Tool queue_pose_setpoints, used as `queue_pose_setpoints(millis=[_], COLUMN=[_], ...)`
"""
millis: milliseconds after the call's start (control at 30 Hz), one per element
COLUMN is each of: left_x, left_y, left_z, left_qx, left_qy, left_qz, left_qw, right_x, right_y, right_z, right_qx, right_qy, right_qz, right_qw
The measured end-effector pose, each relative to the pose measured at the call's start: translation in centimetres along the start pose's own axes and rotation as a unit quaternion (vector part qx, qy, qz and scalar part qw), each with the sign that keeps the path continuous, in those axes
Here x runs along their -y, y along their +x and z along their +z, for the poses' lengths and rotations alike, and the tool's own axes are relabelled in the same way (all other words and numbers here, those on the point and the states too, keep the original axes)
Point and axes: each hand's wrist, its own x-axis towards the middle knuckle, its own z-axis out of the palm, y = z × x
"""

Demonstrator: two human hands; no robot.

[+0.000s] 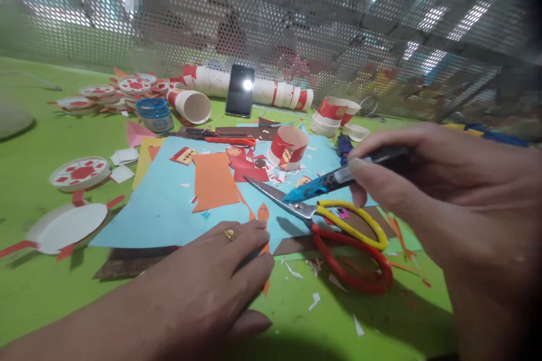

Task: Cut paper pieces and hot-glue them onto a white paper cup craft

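My left hand (228, 271), with a gold ring, lies palm down with its fingers stretched over a narrow orange paper cutout (263, 213). Two small dots mark the cutout's rounded head; part of its body is hidden under the fingers. Between the thumb and fingers of my right hand (423, 197) is a dark pen (342, 175), its front end smeared with blue paint. The pen tip hovers over scissors (292, 203) with one yellow and one red handle. Under these lies a light blue sheet (148, 203) bearing an orange paper piece (215, 180).
A cut red-and-white paper cup (288, 148) stands among scraps. Behind are an orange cutter (232, 139), a blue paint jar (154, 115), a phone (240, 90) and a row of stacked cups (271, 92). Paper discs with red legs (70, 228) lie left. A perforated screen (254, 22) borders the back.
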Motion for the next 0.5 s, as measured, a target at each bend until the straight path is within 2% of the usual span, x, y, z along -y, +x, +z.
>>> queue_pose_setpoints(millis=[67, 167, 300, 500], left_x=[0.1, 0.3, 0.4, 0.3], left_y=[0.0, 0.1, 0.1, 0.2], left_z=[0.2, 0.3, 0.1, -0.3], left_qx=[-0.003, -0.01, 0.016, 0.027], left_qy=[-0.002, -0.004, -0.022, -0.03], left_qz=[0.004, 0.003, -0.007, -0.019], left_qw=[1.0, 1.0, 1.0, 0.999], right_x=[-0.1, -0.2, -0.3, -0.4], right_y=[0.0, -0.1, -0.2, -0.2], right_z=[0.8, 1.7, 2.3, 2.7], right_qx=[0.0, 0.041, 0.074, 0.081], right_qy=[-0.022, -0.019, -0.011, -0.026], right_qz=[0.003, 0.008, 0.013, 0.0], right_qw=[1.0, 0.999, 0.997, 0.996])
